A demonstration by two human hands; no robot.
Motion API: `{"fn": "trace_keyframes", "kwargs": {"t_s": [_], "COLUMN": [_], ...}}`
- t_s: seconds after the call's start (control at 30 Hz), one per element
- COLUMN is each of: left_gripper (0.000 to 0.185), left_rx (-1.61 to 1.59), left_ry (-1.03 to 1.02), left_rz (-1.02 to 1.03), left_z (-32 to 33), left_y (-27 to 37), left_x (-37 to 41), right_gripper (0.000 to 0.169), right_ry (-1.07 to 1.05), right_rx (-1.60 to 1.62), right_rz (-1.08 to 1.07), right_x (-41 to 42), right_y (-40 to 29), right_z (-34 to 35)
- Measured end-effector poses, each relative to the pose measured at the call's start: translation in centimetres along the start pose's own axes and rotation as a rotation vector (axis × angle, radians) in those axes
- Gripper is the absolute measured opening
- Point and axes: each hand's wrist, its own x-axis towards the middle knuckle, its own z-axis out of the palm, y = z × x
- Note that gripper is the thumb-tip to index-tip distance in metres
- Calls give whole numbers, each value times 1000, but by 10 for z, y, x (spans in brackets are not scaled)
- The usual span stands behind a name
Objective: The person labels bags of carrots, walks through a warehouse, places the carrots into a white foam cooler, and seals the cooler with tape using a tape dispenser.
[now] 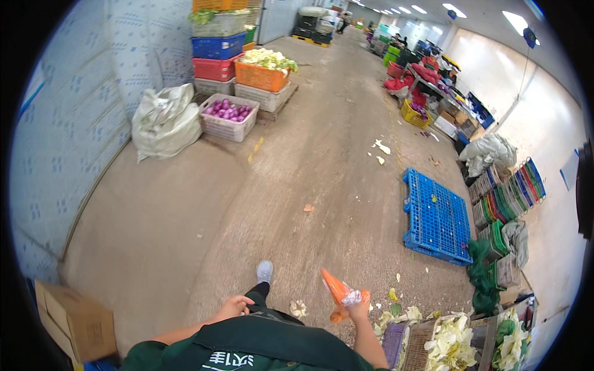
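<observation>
My right hand [356,311] is closed around a clear plastic bag with orange contents [338,288], which look like carrots. The bag's pointed end reaches forward over the floor. In front of my waist, my left hand [235,306] is loosely curled with its fingers a little apart, and I see nothing in it. Below both hands runs the dark green apron [260,341], which bears writing. One grey shoe [264,271] is on the concrete floor [287,185] ahead of the left hand. A pale leafy scrap [298,308] lies between the hands.
A blue plastic pallet [438,218] lies at right, near stacked crates [508,192]. Cabbage leaves [450,343] fill baskets at lower right. Left are a cardboard box [76,320], a white sack [164,123] and a crate of purple onions [229,118]. People work at a far-right table.
</observation>
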Motion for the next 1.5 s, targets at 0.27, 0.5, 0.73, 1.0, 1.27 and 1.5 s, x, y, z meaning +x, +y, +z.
{"fn": "trace_keyframes", "kwargs": {"t_s": [0.27, 0.5, 0.73, 1.0, 1.27, 1.5], "left_gripper": [18, 29, 35, 32, 37, 41], "left_rx": [222, 211, 1011, 1055, 813, 774], "left_ry": [-181, 171, 719, 817, 679, 581], "left_rz": [114, 557, 65, -172, 340, 726], "left_z": [18, -1, -131, -173, -97, -14], "left_y": [275, 472, 488, 605, 935, 1244], "left_x": [233, 483, 639, 812, 1190, 1411], "right_gripper": [45, 45, 47, 61, 56, 40], "right_ry": [-417, -620, -658, -85, -323, -690], "right_rx": [-443, -334, -274, 105, -143, -174], "right_rz": [81, 299, 333, 323, 275, 430], "right_x": [194, 404, 651, 973, 1212, 1415], "right_y": [-92, -115, -167, -302, -391, -351], "right_z": [-63, -59, -95, -189, -294, -238]}}
